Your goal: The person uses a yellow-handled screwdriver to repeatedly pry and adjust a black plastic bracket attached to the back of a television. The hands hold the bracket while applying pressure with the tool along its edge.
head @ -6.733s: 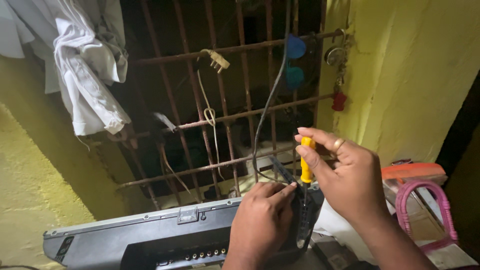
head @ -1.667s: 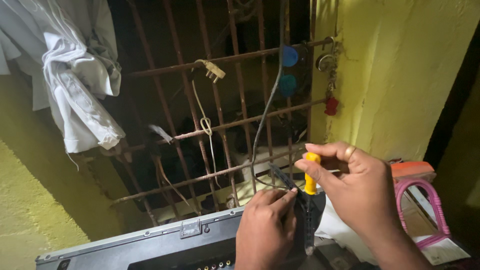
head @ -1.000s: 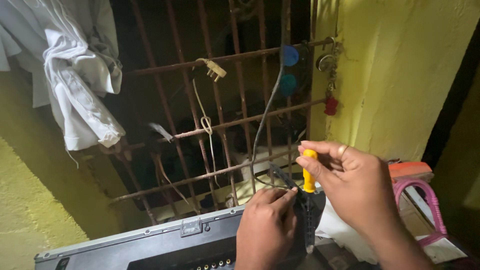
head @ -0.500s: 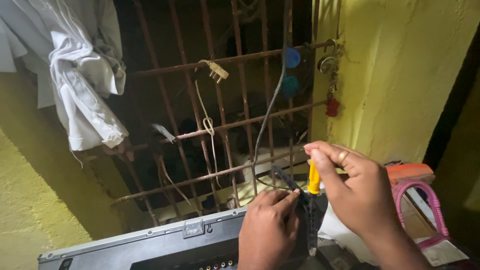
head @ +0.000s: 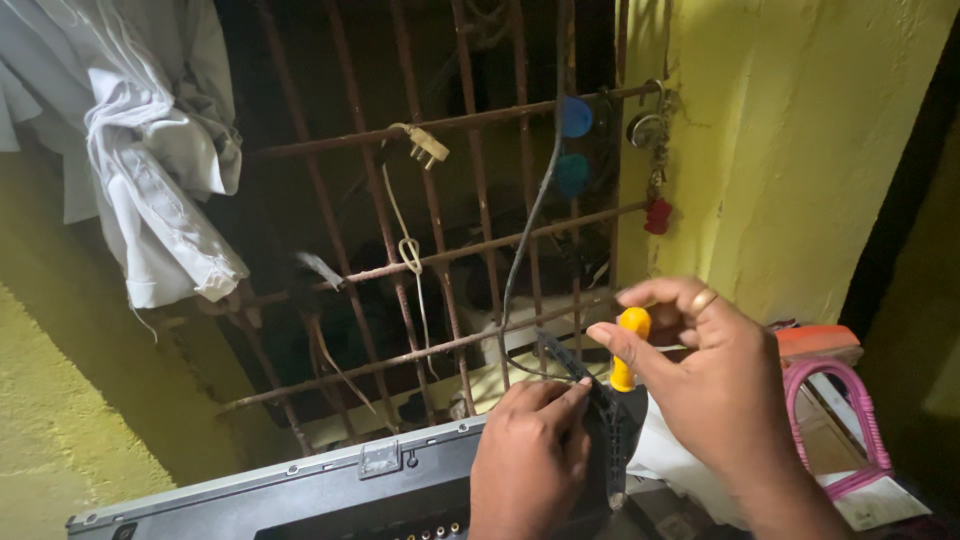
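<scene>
Right hand (head: 715,385) pinches yellow screwdriver handle (head: 628,345); left hand (head: 530,455) steadies dark part (head: 608,430) on grey device (head: 300,490).

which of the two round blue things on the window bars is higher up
The darker blue round disc, sitting at the upper horizontal bar, is higher. The lighter teal round disc hangs directly beneath it, between that bar and the next one down.

Right hand (head: 715,385) shifted slightly: thumb and fingers re-gripped on yellow screwdriver handle (head: 628,345), which stood a little left and higher a second ago, now sits lower beside dark corner piece (head: 605,440). Left hand (head: 530,460) slid marginally right along grey casing (head: 330,480). Camera view drifted; white cloth (head: 150,170) and bars (head: 440,250) sit differently in frame.
</scene>
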